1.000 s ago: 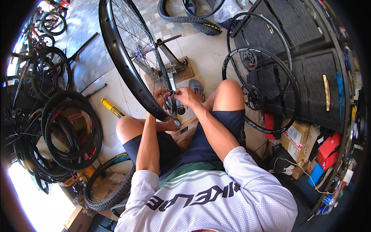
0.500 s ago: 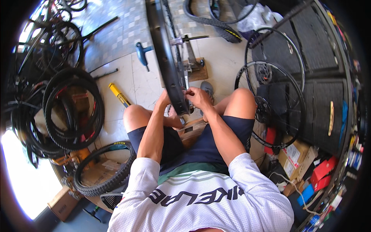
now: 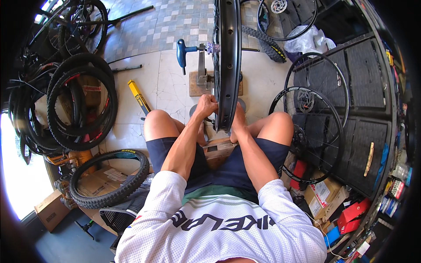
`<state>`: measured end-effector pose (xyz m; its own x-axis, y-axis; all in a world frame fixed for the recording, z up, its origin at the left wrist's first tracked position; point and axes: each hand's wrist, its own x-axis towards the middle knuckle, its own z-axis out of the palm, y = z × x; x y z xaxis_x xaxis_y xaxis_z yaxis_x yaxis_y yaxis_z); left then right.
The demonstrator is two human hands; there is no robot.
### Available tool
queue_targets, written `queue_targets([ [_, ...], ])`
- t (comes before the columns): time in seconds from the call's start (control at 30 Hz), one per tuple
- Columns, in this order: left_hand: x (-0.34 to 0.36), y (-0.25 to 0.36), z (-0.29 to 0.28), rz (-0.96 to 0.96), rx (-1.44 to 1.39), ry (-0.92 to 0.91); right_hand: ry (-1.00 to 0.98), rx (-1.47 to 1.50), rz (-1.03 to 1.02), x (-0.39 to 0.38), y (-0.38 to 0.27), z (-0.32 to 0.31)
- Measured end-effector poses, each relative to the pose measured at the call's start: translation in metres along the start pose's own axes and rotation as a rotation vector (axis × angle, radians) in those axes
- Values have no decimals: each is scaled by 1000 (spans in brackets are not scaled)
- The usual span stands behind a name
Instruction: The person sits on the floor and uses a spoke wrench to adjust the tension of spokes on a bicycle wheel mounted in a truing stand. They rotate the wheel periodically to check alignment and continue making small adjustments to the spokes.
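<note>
**Black wheel [image 3: 230, 81] swings round**

On the left, a blue handle [image 3: 180, 54] sticks out near the wheel's middle. The left hand [image 3: 207, 105] has its fingers curled up by the wheel's low end; I can't tell what they hold. The wheel stands between both hands. It has turned, so its left side now seems easier to work on. The right hand's [image 3: 238, 117] fingertips hide behind it, so I can't tell their grip.

Cropped by the top edge, a bicycle wheel [image 3: 228, 50] hides the fingers of the right hand [image 3: 239, 117]; whether the left hand [image 3: 206, 106] grips anything is too small to tell. Bikes [image 3: 83, 23], upper left, are cut off.
</note>
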<state>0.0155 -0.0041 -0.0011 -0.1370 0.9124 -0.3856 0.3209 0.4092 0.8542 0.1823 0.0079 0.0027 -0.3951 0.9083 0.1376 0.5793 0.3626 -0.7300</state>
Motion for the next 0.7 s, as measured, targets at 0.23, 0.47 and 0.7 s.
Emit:
queue_targets([
  [0.23,-9,2,-22,171,24,2,-62,0,2,7,-17,-2],
  [0.47,2,-7,-30,304,-109,99,-311,179,73,10,0,-9],
  [0.7,-5,27,-42,221,-254,10,-468,191,264,12,-9,-13],
])
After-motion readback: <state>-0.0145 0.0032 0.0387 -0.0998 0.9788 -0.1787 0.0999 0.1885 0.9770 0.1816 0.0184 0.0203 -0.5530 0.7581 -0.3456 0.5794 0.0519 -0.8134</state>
